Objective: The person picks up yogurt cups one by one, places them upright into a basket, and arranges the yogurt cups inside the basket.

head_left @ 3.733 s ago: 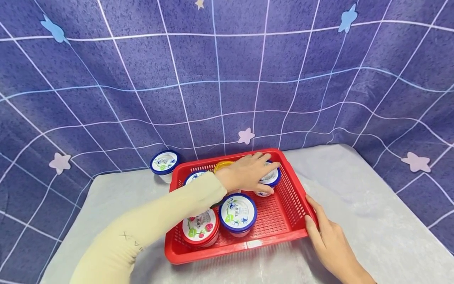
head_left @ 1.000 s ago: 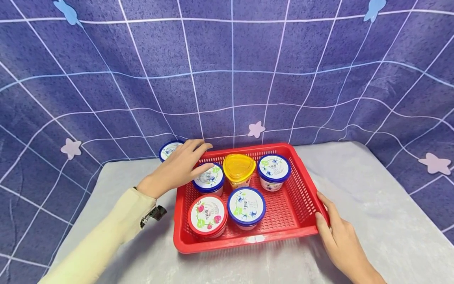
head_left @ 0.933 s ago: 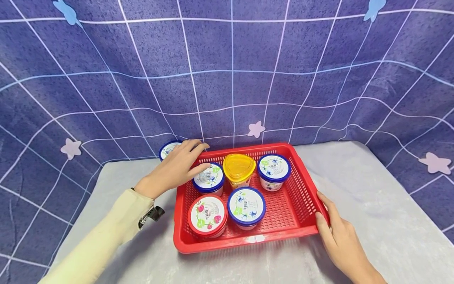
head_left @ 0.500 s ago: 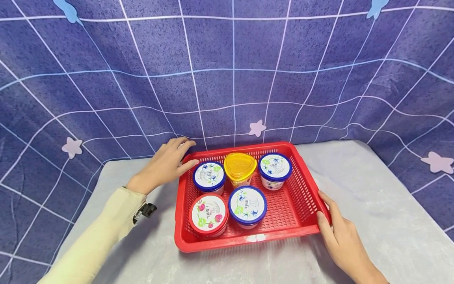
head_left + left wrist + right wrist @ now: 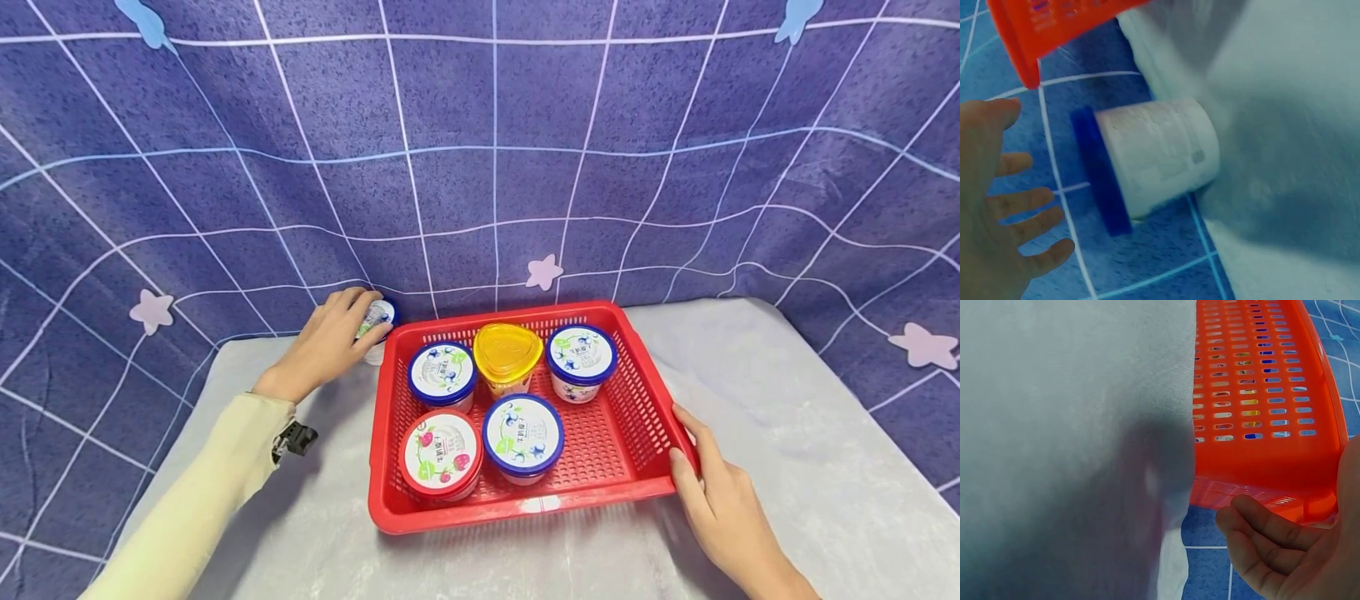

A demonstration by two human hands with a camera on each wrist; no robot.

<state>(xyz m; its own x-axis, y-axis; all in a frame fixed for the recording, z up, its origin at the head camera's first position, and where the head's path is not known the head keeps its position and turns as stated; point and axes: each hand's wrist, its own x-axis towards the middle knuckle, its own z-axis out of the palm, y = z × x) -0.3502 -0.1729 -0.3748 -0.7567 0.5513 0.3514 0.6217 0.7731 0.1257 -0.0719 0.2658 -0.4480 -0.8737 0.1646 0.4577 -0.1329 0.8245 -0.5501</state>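
My left hand (image 5: 321,346) is above and beside a white lidded tub (image 5: 379,315) with a blue lid, just left of the basket. The left wrist view shows this tub (image 5: 1160,153) standing on the table, with a gap between it and my loosely bent fingers (image 5: 1032,222). With thumb and fingers, my right hand (image 5: 716,508) holds the near right corner of a red plastic basket (image 5: 592,500). In the right wrist view, curled fingers (image 5: 1260,534) lie under the basket's corner.
Inside the basket stand a red-lidded tub (image 5: 441,454), a yellow-lidded tub (image 5: 507,354) and several blue-lidded tubs, one of them a front tub (image 5: 523,433). A grey cloth covers the table (image 5: 787,417). A purple gridded curtain (image 5: 480,208) hangs close behind.
My left hand was over the basket's right-hand tub, then withdrew left out of the basket to the tub outside it. My right hand stays on the basket's corner.
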